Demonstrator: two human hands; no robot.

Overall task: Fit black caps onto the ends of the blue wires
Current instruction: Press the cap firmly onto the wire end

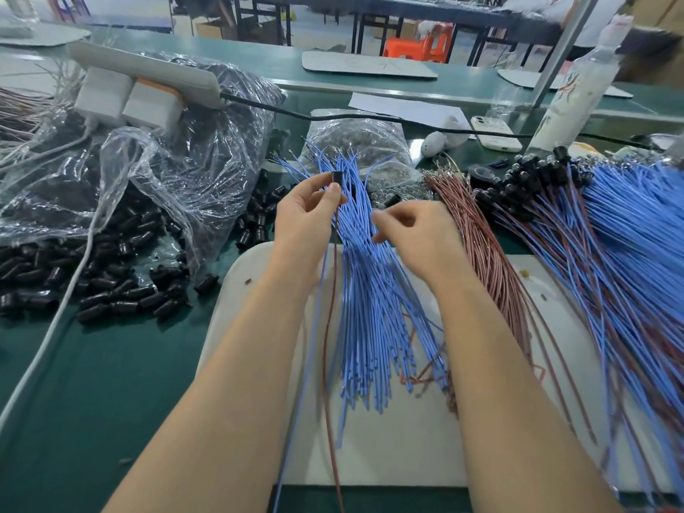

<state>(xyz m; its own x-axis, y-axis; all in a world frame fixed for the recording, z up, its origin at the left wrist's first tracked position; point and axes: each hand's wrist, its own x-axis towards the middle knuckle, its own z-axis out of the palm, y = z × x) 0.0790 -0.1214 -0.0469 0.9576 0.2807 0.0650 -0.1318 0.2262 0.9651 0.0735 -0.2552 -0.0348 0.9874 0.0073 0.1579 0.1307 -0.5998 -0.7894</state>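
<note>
Blurry blue wires point(644, 290) at right edge

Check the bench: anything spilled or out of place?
Yes. Black caps lie spilled from the open plastic bag across the green table at left, some close to the white board. A power strip sits tilted on a bag behind. The left hand pinches one cap.

Pinching a cap point(336, 177) in the left hand point(307, 212) above the wires point(370, 298) lying on the board point(388, 449); curling the right hand point(414, 231) over those wires, grip unclear; working just right of loose caps point(122, 294).
</note>
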